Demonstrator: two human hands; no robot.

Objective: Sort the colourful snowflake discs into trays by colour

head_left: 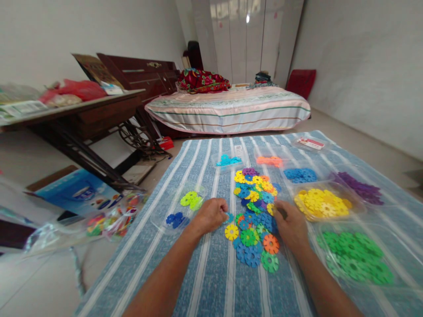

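Observation:
A loose pile of notched plastic discs [253, 211] in mixed colours spreads over the striped cloth between my hands. At the pile's left edge, my left hand [211, 215] is closed, its fingertips on a light blue disc [229, 217] that they partly cover. My right hand [292, 224] is at the right side of the pile, fingers bent together, close against a yellow disc [270, 208]; whatever lies inside the fingers is hidden. A single yellow disc [231, 232] rests just below my left fingertips. Orange disc [271, 243] and green disc [270, 261] lie at the near end.
Clear trays ring the pile: green discs [358, 255], yellow discs [322, 202], purple discs [360, 187], blue discs [300, 175], orange discs [269, 161] and light blue discs [228, 161]. Left, one tray holds lime discs [191, 200] and dark blue discs [177, 219]. A bed [228, 110] stands beyond.

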